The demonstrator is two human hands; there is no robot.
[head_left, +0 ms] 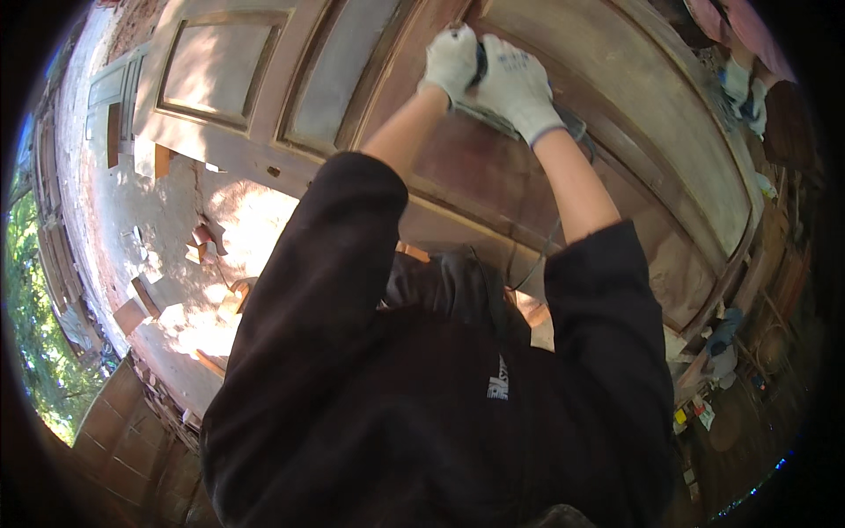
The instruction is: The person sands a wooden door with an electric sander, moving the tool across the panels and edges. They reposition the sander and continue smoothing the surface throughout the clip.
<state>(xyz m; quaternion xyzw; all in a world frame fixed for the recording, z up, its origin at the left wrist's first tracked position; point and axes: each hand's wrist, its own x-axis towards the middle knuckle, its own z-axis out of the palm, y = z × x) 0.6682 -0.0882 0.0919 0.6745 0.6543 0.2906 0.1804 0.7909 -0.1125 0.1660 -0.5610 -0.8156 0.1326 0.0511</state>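
Observation:
White gloves cover both of my hands, which are side by side on a dark corded power tool, apparently a sander [481,65]. My left hand [451,60] is closed around its far left part. The fingers of my right hand [517,86] curl over the tool from the right. Most of its body is hidden under the gloves, and a cable [547,248] hangs toward me. Under the tool lies a reddish-brown wooden door [458,172] with recessed panels and raised mouldings.
A paler panelled section [224,70] extends left. Wood offcuts [204,245] litter the sunlit concrete floor [176,207]. At the upper right, another person's gloved hands [746,99] are near the door's far edge. Cluttered items [723,343] lie along the right side.

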